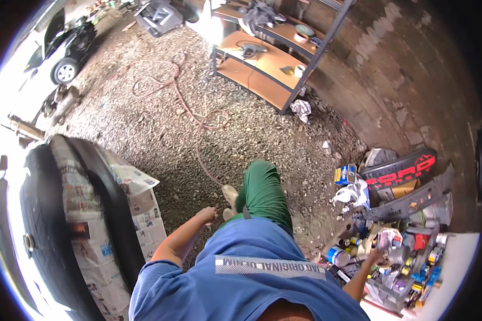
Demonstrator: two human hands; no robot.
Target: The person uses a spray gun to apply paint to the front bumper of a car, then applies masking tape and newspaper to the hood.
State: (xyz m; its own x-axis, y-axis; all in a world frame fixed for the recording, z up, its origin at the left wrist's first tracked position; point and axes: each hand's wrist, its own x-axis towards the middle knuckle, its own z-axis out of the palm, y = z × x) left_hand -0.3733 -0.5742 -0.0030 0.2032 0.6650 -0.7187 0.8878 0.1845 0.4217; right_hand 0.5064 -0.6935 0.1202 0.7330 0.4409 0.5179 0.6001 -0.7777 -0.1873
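A spray can (386,239) is gripped in the right hand (376,258) above cluttered cans (338,255) on the floor. The left hand (207,215) hangs loosely fisted, holding nothing, near a paper-masked car (80,214).

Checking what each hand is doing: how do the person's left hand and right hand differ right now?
The left hand is a loose fist, hanging free over the grey gravel ground and touching nothing. The right hand reaches down into the cluttered pile of cans and bottles; whether it grips anything is unclear. Both are bare, with bare forearms.
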